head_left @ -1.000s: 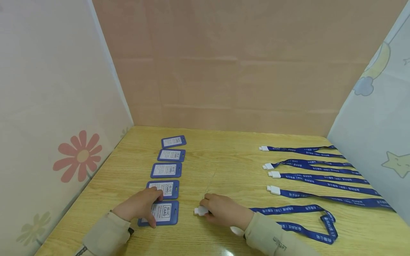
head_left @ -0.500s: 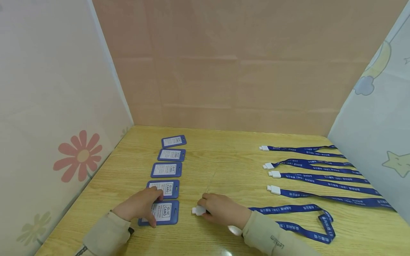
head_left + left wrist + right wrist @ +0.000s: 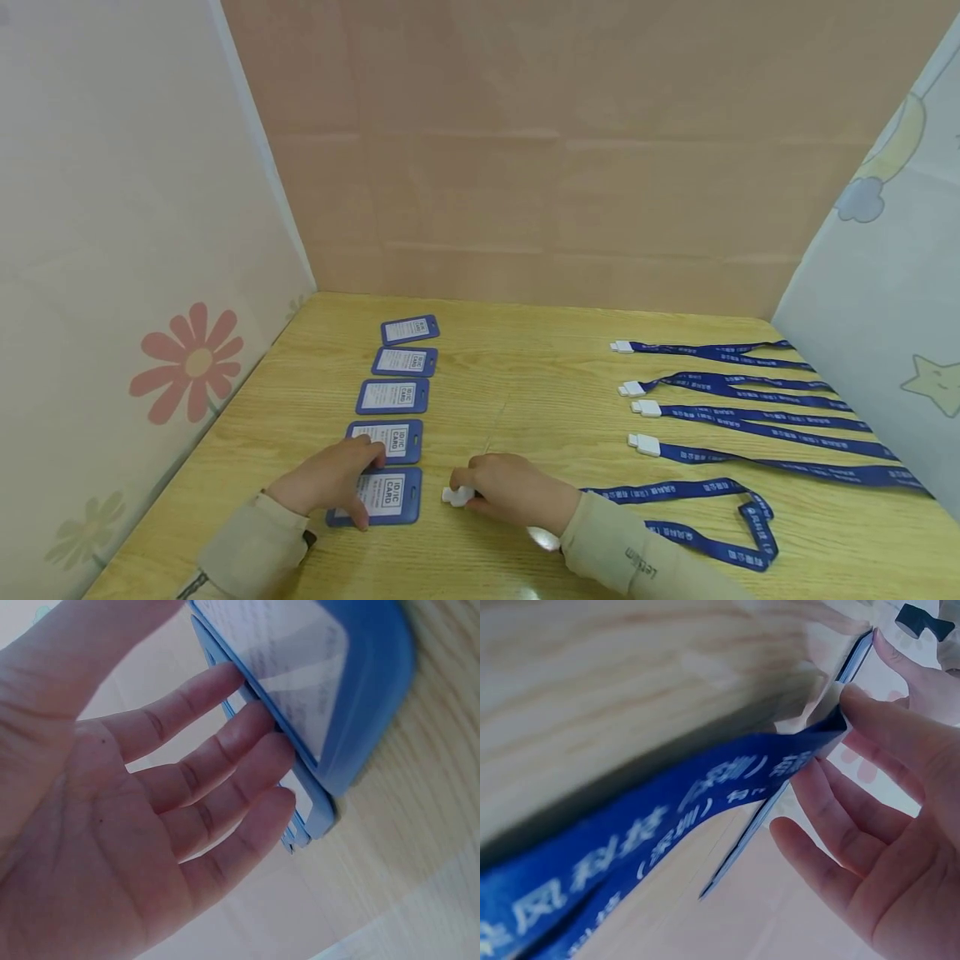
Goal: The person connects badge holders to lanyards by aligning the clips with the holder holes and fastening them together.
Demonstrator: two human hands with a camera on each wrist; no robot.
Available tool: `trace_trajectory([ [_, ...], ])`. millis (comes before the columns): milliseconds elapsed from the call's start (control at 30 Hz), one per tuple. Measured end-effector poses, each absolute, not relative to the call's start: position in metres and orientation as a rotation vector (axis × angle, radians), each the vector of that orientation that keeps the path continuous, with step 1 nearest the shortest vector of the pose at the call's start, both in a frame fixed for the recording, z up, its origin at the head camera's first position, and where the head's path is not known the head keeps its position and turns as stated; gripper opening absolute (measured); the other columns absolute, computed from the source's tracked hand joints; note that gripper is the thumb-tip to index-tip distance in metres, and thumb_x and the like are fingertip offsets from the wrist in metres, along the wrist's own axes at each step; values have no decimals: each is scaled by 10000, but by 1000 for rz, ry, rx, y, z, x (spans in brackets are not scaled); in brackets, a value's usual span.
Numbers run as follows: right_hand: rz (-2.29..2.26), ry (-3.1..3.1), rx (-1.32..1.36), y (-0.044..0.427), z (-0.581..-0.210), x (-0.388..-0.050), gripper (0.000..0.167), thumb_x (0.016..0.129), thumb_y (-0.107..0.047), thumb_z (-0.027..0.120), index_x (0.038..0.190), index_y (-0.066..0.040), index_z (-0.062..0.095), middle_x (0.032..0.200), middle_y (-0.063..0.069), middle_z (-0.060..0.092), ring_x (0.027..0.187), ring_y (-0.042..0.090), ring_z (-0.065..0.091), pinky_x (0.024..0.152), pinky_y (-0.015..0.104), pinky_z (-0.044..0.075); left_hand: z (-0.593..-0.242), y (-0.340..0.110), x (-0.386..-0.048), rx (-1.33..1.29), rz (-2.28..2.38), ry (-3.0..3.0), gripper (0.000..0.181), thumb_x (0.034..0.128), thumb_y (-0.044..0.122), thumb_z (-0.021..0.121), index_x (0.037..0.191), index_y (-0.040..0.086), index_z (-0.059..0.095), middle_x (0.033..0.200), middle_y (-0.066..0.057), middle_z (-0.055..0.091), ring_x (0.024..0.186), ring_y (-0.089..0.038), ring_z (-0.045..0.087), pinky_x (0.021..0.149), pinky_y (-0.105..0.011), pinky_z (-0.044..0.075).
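In the head view, my left hand (image 3: 326, 482) spans the nearest blue ID card holder (image 3: 405, 507), thumb at its near edge and fingertips at its far edge. The left wrist view shows bent fingers (image 3: 217, 772) against the edge of that holder (image 3: 367, 682), which lies on the table. My right hand (image 3: 517, 490) pinches the white plastic clip (image 3: 458, 497) of a dark blue lanyard, a short gap to the right of the holder. The lanyard strap (image 3: 727, 772) trails from this pinch, and in the head view its loop (image 3: 750, 533) lies beyond the right forearm.
Several more blue card holders (image 3: 393, 397) form a column going away on the left of the wooden table (image 3: 525, 350). Several lanyards (image 3: 697, 347) lie on the right, white clips pointing left. Walls with printed flowers (image 3: 197, 362) and stars stand around the table.
My right hand has slid left with the white clip, closer to the holder, and the lanyard loop has followed a little. The left hand has stayed at the holder.
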State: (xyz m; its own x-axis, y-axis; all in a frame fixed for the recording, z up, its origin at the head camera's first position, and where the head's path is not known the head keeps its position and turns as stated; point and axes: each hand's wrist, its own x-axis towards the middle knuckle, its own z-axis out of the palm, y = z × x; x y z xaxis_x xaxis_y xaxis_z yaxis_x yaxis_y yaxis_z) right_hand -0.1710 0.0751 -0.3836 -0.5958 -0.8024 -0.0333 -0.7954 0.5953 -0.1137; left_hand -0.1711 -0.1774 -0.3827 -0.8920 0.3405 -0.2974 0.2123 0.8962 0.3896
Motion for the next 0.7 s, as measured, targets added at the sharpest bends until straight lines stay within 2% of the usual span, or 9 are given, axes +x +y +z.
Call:
trace_trajectory([
  [700,-35,2748,-1512,64,-384,-174,150,823,-227,697,972,-221,716,842,-74,646,726,5,574,634,119,469,-382,-178,-169,439,521,2710,608,468,163,921,976,109,591,936,-10,559,831,-163,492,873,-417,485],
])
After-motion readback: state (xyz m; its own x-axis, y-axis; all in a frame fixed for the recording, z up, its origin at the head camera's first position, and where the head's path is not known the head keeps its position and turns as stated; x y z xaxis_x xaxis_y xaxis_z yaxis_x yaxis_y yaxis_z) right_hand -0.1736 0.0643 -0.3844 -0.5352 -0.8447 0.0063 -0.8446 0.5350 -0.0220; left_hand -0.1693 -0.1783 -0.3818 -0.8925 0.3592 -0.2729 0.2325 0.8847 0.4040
